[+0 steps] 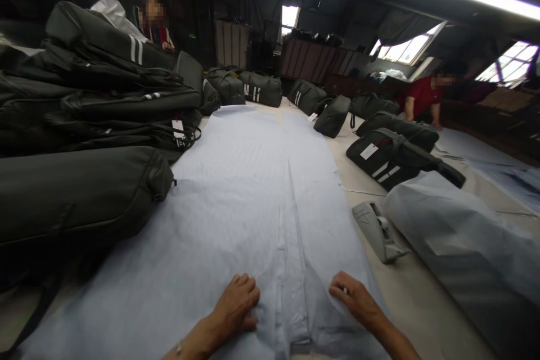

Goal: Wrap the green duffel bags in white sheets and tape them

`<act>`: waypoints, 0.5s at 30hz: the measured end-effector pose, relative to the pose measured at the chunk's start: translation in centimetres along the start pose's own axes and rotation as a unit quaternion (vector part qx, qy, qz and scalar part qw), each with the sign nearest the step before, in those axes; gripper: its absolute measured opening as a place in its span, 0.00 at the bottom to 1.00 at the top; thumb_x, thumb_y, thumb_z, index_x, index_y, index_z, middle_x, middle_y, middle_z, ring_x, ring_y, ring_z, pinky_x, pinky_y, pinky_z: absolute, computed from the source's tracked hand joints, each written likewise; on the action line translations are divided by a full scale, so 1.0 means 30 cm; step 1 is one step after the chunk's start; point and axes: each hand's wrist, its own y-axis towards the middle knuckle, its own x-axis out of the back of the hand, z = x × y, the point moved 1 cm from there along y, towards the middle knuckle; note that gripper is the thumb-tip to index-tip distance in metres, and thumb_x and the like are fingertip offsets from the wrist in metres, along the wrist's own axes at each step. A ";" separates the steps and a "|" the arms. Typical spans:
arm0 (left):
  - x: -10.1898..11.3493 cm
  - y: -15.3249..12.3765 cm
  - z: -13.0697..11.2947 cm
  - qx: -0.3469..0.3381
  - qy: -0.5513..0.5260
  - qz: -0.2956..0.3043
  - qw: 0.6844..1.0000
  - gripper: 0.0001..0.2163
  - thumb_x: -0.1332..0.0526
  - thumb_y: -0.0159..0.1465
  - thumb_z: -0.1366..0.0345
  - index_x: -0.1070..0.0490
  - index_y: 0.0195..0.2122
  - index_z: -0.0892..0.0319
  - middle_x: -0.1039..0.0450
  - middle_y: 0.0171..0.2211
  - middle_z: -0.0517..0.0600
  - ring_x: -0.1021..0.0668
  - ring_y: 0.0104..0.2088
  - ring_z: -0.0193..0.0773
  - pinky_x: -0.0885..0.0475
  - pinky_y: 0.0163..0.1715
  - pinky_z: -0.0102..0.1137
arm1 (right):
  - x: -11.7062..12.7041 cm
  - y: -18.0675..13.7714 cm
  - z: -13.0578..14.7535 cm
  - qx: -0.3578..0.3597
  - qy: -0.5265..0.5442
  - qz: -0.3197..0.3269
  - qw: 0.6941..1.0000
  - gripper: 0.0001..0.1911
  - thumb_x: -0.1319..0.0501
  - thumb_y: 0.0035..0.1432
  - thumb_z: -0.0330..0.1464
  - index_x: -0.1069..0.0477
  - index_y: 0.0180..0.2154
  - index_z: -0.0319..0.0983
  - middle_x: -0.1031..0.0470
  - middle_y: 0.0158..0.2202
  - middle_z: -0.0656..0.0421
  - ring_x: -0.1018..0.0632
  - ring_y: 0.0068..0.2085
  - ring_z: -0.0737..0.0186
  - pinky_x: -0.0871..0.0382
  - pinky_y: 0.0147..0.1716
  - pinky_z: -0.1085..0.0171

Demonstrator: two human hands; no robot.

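Observation:
A long pale blue sheet of thin wrapping material (248,191) lies flat along the table, with a raised fold running down its middle. My left hand (234,306) rests on the sheet near its front end, fingers curled and pinching the material left of the fold. My right hand (352,295) presses on the sheet right of the fold, fingers bent and gripping the material. Wrinkles gather between the two hands.
Stacked dark green bags (84,118) crowd the left side. More bags (392,152) lie at the right and far end. A grey tape dispenser (377,230) and a wrapped bundle (464,247) sit to the right. One person stands at the far left, another in red at the right.

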 end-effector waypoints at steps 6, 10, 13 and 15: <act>0.055 -0.025 -0.001 -0.010 -0.040 -0.025 0.999 0.09 0.33 0.61 0.58 0.31 0.32 0.56 0.29 0.36 0.47 0.29 0.41 0.41 0.39 0.42 0.35 | 0.123 -0.009 0.232 0.094 -0.033 -0.002 0.995 0.12 0.45 0.62 0.41 0.31 0.29 0.43 0.33 0.60 0.52 0.32 0.60 0.53 0.39 0.60 0.56; -0.010 -0.116 -0.022 -0.090 -0.026 -0.021 0.995 0.19 0.31 0.56 0.49 0.33 0.40 0.55 0.29 0.40 0.49 0.29 0.42 0.43 0.39 0.44 0.36 | 0.015 -0.020 0.338 0.140 -0.024 0.096 0.985 0.09 0.45 0.61 0.35 0.30 0.30 0.42 0.29 0.57 0.51 0.29 0.57 0.56 0.37 0.58 0.56; -0.094 -0.177 -0.032 -0.149 0.035 -0.007 0.988 0.24 0.29 0.53 0.49 0.34 0.43 0.56 0.30 0.42 0.53 0.30 0.43 0.47 0.38 0.47 0.39 | -0.132 -0.032 0.351 0.155 -0.013 0.155 0.976 0.06 0.43 0.56 0.30 0.28 0.29 0.41 0.26 0.52 0.52 0.26 0.53 0.57 0.34 0.55 0.58; -0.111 -0.194 -0.032 -0.120 0.021 -0.007 0.992 0.18 0.30 0.56 0.54 0.33 0.40 0.56 0.29 0.42 0.52 0.31 0.44 0.47 0.39 0.47 0.39 | -0.214 -0.037 0.340 0.158 -0.007 0.164 0.974 0.05 0.42 0.53 0.29 0.28 0.28 0.40 0.25 0.50 0.52 0.26 0.52 0.57 0.34 0.54 0.58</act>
